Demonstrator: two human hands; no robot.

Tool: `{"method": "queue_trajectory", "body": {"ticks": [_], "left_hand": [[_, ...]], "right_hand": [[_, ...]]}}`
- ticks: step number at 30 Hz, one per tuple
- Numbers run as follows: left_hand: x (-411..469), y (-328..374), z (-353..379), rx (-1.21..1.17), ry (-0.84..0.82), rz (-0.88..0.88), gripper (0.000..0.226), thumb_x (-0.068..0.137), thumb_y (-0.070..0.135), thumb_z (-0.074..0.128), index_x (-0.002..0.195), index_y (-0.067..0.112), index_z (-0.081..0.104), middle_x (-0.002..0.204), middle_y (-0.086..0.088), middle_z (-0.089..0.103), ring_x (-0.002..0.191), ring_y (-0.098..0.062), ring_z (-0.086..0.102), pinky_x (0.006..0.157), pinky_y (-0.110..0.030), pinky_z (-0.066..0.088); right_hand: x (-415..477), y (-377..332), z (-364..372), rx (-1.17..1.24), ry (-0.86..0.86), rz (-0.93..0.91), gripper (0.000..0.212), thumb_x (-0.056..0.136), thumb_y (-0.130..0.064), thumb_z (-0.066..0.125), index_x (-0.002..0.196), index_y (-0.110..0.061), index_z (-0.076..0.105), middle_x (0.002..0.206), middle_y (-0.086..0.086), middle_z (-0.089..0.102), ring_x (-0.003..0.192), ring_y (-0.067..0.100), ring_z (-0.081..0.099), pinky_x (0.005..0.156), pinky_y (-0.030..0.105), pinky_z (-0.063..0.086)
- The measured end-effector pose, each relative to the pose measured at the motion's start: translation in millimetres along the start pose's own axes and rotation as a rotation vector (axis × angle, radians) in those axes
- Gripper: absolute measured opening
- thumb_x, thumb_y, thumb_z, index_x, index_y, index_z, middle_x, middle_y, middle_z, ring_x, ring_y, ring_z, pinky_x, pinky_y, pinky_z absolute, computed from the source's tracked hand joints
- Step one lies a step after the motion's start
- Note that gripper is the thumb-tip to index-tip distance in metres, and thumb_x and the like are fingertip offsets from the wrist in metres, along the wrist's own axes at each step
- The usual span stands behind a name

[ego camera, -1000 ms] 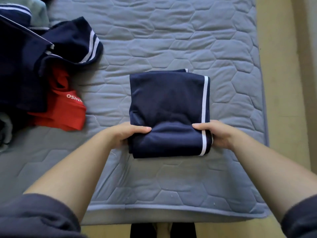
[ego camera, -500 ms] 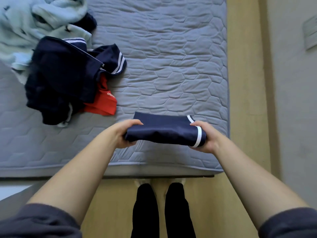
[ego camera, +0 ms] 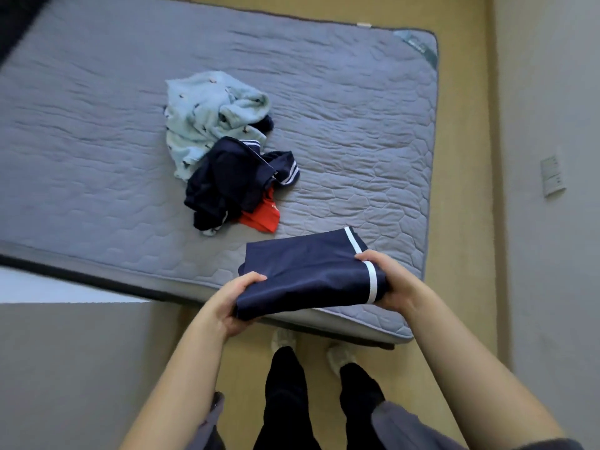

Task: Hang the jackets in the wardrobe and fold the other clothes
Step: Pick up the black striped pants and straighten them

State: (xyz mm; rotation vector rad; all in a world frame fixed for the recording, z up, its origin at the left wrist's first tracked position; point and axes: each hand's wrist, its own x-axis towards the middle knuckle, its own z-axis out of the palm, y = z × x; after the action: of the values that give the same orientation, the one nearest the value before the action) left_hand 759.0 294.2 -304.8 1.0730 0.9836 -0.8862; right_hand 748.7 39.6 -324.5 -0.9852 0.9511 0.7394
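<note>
Head view puts the unsorted heap (ego camera: 233,190) at eleven o'clock from our hands, lying on the mattress (ego camera: 97,125). It holds a pale blue fleece (ego camera: 207,115), a crumpled navy jacket (ego camera: 227,180) and a red garment (ego camera: 261,219) poking out beneath. Our left hand (ego camera: 237,300) grips the folded navy garment (ego camera: 308,271) at its nine o'clock edge, thumb on top. Our right hand (ego camera: 389,280) clamps the white-striped edge at three o'clock. The bundle seems to be held above the mattress's near corner. We judge the fold could slump open if either grip loosens or our hands pull apart, since the layers hang unsupported between them.
</note>
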Motion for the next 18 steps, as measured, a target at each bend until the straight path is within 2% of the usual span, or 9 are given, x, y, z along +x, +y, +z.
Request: {"method": "queue_trajectory", "body": {"ticks": [4, 7, 11, 14, 16, 18], "left_hand": [[-59.6, -39.1, -13.9, -0.199, 0.036, 0.127, 0.009, 0.089, 0.01, 0.053, 0.086, 0.005, 0.06, 0.061, -0.006, 0.067, 0.048, -0.013, 0.063, 0.044, -0.019, 0.05], [-97.4, -83.4, -19.9, -0.342, 0.12, 0.226, 0.012, 0.089, 0.01, 0.052, 0.081, 0.009, 0.06, 0.055, -0.002, 0.064, 0.043, -0.01, 0.06, 0.04, -0.016, 0.046], [-137.3, -154.5, -21.1, -0.526, 0.271, 0.338, 0.017, 0.091, 0.009, 0.048, 0.077, 0.011, 0.057, 0.046, 0.001, 0.057, 0.037, -0.006, 0.054, 0.036, -0.012, 0.039], [-164.0, -207.3, -25.3, -0.608, 0.366, 0.429, 0.014, 0.094, 0.006, 0.046, 0.087, 0.009, 0.057, 0.049, 0.0, 0.061, 0.042, -0.008, 0.058, 0.038, -0.012, 0.041], [-182.8, -240.1, -32.9, -0.708, 0.407, 0.473, 0.013, 0.094, 0.008, 0.047, 0.084, 0.009, 0.055, 0.047, 0.001, 0.058, 0.043, -0.009, 0.056, 0.038, -0.013, 0.04], [-203.3, -272.2, -39.3, -0.789, 0.436, 0.532, 0.014, 0.094, 0.007, 0.045, 0.082, 0.007, 0.052, 0.045, 0.003, 0.056, 0.049, -0.009, 0.054, 0.04, -0.015, 0.042]], "right_hand": [[-31.9, 5.6, 20.1, -0.143, -0.089, -0.01, 0.025, 0.086, -0.024, 0.058, 0.104, -0.008, 0.061, 0.069, 0.006, 0.072, 0.054, 0.019, 0.068, 0.049, 0.025, 0.053], [-54.8, 17.6, 30.6, -0.265, -0.207, -0.007, 0.022, 0.087, -0.023, 0.057, 0.102, -0.007, 0.06, 0.068, 0.008, 0.071, 0.053, 0.02, 0.068, 0.049, 0.026, 0.054], [-88.2, 43.9, 33.2, -0.421, -0.357, 0.019, 0.022, 0.088, -0.022, 0.056, 0.102, -0.005, 0.058, 0.07, 0.01, 0.071, 0.056, 0.022, 0.067, 0.055, 0.029, 0.054], [-107.8, 66.3, 40.2, -0.566, -0.429, 0.039, 0.026, 0.087, -0.024, 0.057, 0.106, -0.006, 0.058, 0.072, 0.01, 0.071, 0.057, 0.022, 0.067, 0.053, 0.027, 0.053], [-121.5, 82.5, 53.2, -0.67, -0.483, 0.051, 0.025, 0.088, -0.024, 0.056, 0.105, -0.006, 0.057, 0.069, 0.009, 0.07, 0.055, 0.021, 0.067, 0.05, 0.026, 0.051], [-135.3, 103.0, 68.8, -0.777, -0.547, 0.05, 0.026, 0.087, -0.024, 0.057, 0.106, -0.006, 0.058, 0.069, 0.009, 0.069, 0.057, 0.022, 0.066, 0.054, 0.028, 0.051]]}}
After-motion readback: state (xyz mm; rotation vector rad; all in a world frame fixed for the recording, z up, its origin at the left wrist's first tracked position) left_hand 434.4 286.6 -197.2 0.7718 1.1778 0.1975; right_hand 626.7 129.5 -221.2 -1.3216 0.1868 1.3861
